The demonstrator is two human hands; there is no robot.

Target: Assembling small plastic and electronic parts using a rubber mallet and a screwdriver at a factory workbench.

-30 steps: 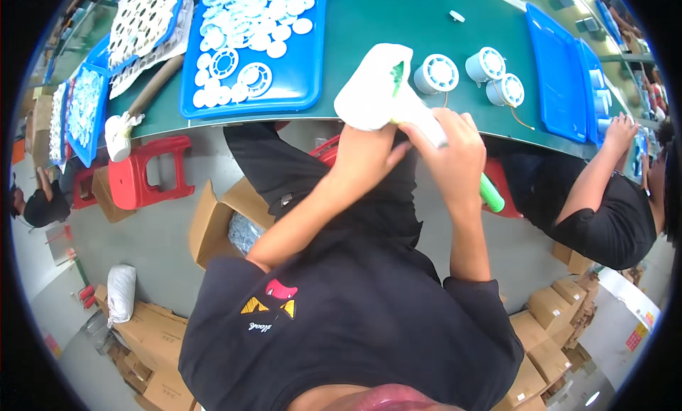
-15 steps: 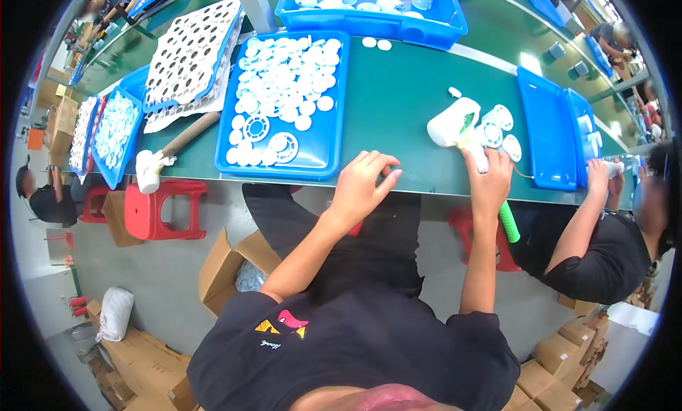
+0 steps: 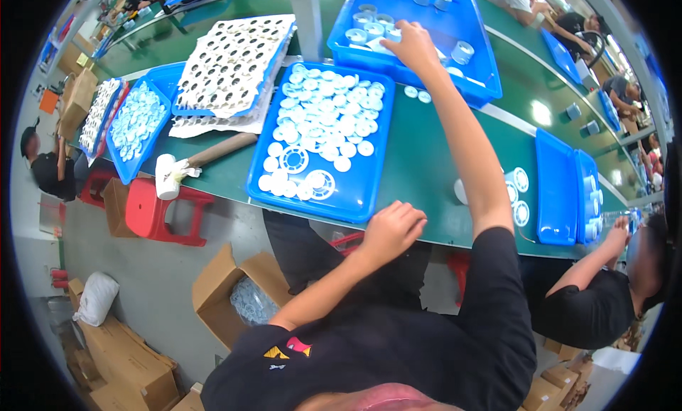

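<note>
My right hand [image 3: 415,47] reaches into a large blue bin [image 3: 455,91] at the back, its thumb and fingers closed round a small translucent round cup [image 3: 392,34]. Similar cups [image 3: 356,36] stand around it. My left hand [image 3: 392,231] rests at the table's front edge, fingers loosely curled and nothing seen in it. Just beyond it lies a blue tray [image 3: 355,198] of small white discs [image 3: 330,105] and two larger perforated rings [image 3: 294,159]. Right of my right forearm are several white perforated discs [image 3: 521,213]. A white rounded thing [image 3: 460,191] is partly hidden behind that forearm.
A wooden-handled mallet [image 3: 220,149] with a white-wrapped head lies left of the tray. Behind it are stacked white hole trays [image 3: 234,63]. Blue trays [image 3: 558,198] stand at right beside a co-worker [image 3: 604,290]. A red stool [image 3: 167,212] and open carton [image 3: 213,290] are below.
My right hand has left the white wrapped thing near the discs and reached far forward into the blue bin. My left hand stays near the table edge, its fingers more curled. The view has shifted.
</note>
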